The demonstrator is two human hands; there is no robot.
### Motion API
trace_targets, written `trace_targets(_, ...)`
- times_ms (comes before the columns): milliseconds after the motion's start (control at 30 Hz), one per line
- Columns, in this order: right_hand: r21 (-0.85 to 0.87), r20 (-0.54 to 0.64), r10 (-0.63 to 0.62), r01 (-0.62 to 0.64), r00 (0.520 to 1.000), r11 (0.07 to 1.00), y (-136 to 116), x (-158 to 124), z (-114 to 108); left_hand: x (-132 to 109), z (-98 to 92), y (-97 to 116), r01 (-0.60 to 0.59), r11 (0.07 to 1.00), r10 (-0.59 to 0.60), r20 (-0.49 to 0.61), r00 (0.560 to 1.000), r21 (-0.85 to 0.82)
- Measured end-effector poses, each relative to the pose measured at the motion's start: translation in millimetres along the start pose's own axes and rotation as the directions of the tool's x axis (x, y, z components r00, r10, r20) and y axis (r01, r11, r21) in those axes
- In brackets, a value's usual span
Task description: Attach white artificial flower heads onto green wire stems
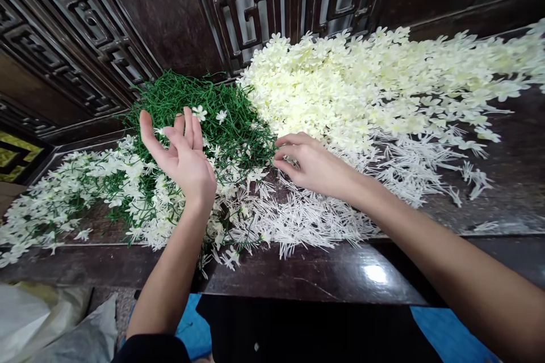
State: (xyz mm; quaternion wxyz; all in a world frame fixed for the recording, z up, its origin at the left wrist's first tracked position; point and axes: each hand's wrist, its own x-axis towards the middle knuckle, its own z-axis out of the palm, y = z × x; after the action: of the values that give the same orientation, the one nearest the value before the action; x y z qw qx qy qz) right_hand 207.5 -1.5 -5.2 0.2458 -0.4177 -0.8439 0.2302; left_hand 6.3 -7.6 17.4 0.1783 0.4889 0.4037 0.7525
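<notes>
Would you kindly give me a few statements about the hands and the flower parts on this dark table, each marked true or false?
1. The left hand is raised, palm open, over the green stems. True.
2. The right hand grips a pair of scissors. False: its fingers are curled at the edge of the white stamen pieces, with no tool in view.
3. The cream flower pile lies to the right of the green stems. True.
4. The table is pale and matte. False: it is dark, glossy wood.
5. Assembled sprigs lie at the left. True.
</notes>
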Motion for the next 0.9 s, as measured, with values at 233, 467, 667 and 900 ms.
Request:
trace_targets(233, -0.068, 0.124, -0.016, 0.024, 0.992, 0.997, 4, -1, 6, 2, 1.9, -6, 0.217, 0.97, -0.231, -0.137, 0.963, -0.105)
trace_targets(467, 0.035, 0.1, 0.053, -0.057, 0.994, 0.998, 4, 1, 3, 4, 4.7, -1, 0.033, 0.992, -0.059, -0.229, 0.972, -0.119)
trace_targets(667, 0.016, 0.043, -0.038, 0.038, 0.998, 0.999, 9, -1, 10, -7, 9.9, 5, -0.018, 0.999, 0.013, 0.119, 0.993, 0.036)
trace_targets(900, -0.045, -0.017, -0.058, 0.058, 0.998, 0.997, 12, 0, 10, -16, 5.8, -12, 0.406, 0.861, -0.507, 0.461, 0.729, 0.305)
